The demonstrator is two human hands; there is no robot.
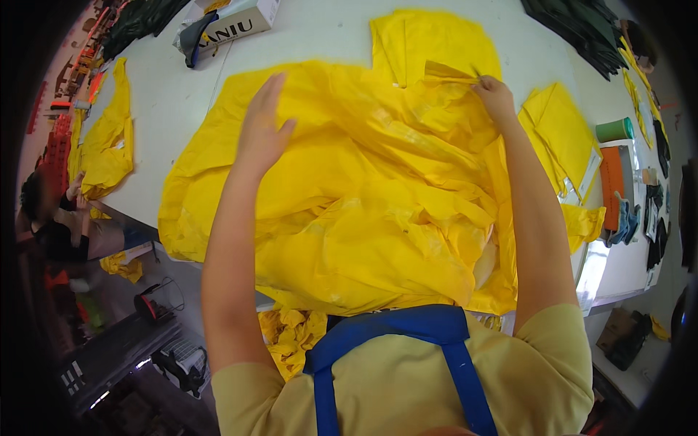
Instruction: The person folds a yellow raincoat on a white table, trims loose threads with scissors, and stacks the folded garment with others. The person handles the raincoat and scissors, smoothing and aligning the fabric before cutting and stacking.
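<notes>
A large, crumpled yellow garment of thin, slightly shiny sheet material (327, 174) is spread over the white table in front of me. My left hand (265, 131) is over its far left part, fingers straight and together, thumb apart, holding nothing. Whether the palm touches the material I cannot tell. At the garment's far right edge, my right hand (494, 96) is closed, pinching the end of a narrow yellow flap (449, 73). A small dark tip shows beside these fingers, too small to name. Folded yellow material (436, 40) lies just beyond.
More folded yellow pieces (560, 138) lie to the right, near a green thread spool (615, 130). An open white box (236, 20) and dark folded material (578, 33) are at the back. At far left another person (62, 211) handles a yellow piece (109, 142).
</notes>
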